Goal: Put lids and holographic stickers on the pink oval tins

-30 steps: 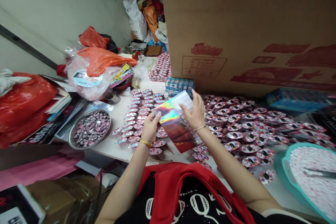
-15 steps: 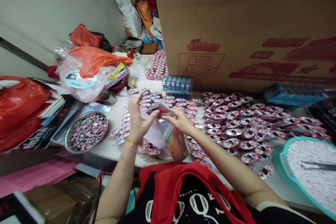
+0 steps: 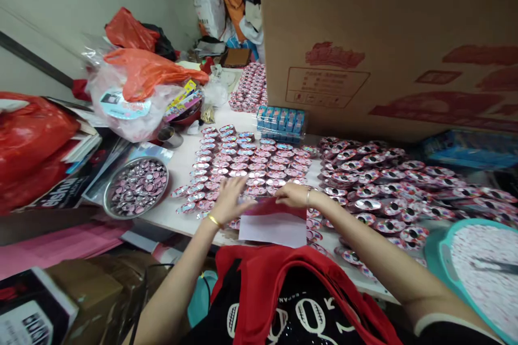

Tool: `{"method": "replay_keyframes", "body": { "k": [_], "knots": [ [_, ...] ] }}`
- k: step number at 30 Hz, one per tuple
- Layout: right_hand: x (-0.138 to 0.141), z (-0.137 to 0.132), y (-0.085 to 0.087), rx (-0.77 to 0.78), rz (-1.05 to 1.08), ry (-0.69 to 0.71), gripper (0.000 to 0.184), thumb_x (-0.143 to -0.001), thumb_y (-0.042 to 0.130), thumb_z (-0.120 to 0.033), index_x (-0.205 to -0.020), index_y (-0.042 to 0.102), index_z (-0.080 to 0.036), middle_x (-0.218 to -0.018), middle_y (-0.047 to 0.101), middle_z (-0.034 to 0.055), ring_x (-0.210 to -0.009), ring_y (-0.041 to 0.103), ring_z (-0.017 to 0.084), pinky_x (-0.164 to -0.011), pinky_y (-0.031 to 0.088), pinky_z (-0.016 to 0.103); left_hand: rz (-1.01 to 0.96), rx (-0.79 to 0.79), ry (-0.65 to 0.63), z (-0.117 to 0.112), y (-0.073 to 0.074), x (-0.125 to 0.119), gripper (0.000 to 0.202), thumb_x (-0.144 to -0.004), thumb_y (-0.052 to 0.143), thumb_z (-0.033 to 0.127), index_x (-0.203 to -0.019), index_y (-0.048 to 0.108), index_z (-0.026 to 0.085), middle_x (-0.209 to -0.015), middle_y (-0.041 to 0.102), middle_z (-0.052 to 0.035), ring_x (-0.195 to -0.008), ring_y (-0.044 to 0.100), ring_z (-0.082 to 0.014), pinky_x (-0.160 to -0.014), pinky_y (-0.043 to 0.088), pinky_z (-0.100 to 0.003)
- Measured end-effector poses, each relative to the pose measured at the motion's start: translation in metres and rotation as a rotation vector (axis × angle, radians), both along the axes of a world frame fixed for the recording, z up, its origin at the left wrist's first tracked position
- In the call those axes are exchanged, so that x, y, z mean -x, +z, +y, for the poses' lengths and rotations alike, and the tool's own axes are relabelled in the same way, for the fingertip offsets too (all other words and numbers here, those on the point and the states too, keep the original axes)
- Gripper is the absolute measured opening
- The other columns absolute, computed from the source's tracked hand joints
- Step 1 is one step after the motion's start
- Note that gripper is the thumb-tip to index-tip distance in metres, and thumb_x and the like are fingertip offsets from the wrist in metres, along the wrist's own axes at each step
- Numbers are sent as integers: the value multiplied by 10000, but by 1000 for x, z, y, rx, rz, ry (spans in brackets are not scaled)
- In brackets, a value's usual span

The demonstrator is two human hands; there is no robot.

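My left hand [image 3: 230, 200] and my right hand [image 3: 291, 195] rest along the top edge of a flat sheet [image 3: 273, 225], red in its upper part and white below. My left fingers spread at its upper left corner, over the ends of rows of small round pink-and-silver packaged items [image 3: 243, 167]. My right fingers lie on the red edge. The sheet lies flat on the white table [image 3: 172, 188], covering whatever sits under it. A denser heap of the same round items [image 3: 374, 191] lies to the right of my right hand.
A round steel tray [image 3: 135, 187] of pink items sits left, and a teal tray [image 3: 481, 272] right. A large cardboard box [image 3: 364, 48] stands behind, with blue packs [image 3: 281, 122] at its foot. Red and orange plastic bags [image 3: 145, 73] crowd the far left.
The shiny holographic sheet held up earlier is gone from view. A red-and-white sheet now lies flat, my hands have come down onto it, and the view has shifted slightly.
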State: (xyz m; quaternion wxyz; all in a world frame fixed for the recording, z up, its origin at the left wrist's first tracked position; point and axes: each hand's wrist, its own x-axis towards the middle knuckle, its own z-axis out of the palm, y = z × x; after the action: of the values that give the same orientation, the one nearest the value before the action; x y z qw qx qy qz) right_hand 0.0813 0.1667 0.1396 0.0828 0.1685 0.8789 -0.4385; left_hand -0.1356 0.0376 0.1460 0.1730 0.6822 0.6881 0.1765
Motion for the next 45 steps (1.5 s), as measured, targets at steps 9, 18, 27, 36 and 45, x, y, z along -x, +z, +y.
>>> {"method": "replay_keyframes", "body": {
  "k": [9, 18, 27, 36, 45],
  "knots": [
    [-30, 23, -7, 264, 128, -273, 337, -850, 534, -463, -677, 558, -174, -590, 507, -24, -564, 420, 109, -558, 322, 235, -503, 421, -286, 50, -23, 6, 334, -834, 567, 485, -841, 637, 158, -739, 617, -2, -700, 545, -129, -651, 414, -226],
    [-34, 30, -79, 303, 401, -1003, 406, -800, 482, -605, -707, 483, -210, -602, 430, -34, -574, 388, 121, -540, 320, 240, -286, 94, -143, 113, -86, -55, 217, -906, 470, 308, -882, 631, 165, -805, 632, -39, -763, 556, -160, -750, 447, -293],
    [-38, 45, -105, 329, 415, -1092, 376, -809, 466, -539, -631, 464, -208, -592, 372, -36, -580, 343, 118, -538, 289, 240, -49, -121, -229, 155, -91, -99, 205, -905, 476, 202, -933, 677, 180, -956, 638, -81, -917, 581, -193, -818, 456, -327],
    [-33, 56, -123, 569, 445, -1254, 365, -732, 552, -530, -592, 458, -206, -566, 374, -46, -556, 323, 106, -526, 271, 244, 94, -165, -180, 153, -101, -116, 184, -896, 472, 176, -890, 656, 184, -1098, 646, -87, -922, 588, -207, -801, 437, -349],
    [-33, 60, -140, 647, 409, -1221, 369, -719, 559, -559, -650, 513, -200, -558, 419, -52, -544, 359, 102, -519, 292, 239, -122, -180, -319, 124, -88, -111, 132, -899, 463, 196, -899, 594, 183, -1071, 615, -105, -990, 542, -219, -849, 441, -374]
  ]
}}
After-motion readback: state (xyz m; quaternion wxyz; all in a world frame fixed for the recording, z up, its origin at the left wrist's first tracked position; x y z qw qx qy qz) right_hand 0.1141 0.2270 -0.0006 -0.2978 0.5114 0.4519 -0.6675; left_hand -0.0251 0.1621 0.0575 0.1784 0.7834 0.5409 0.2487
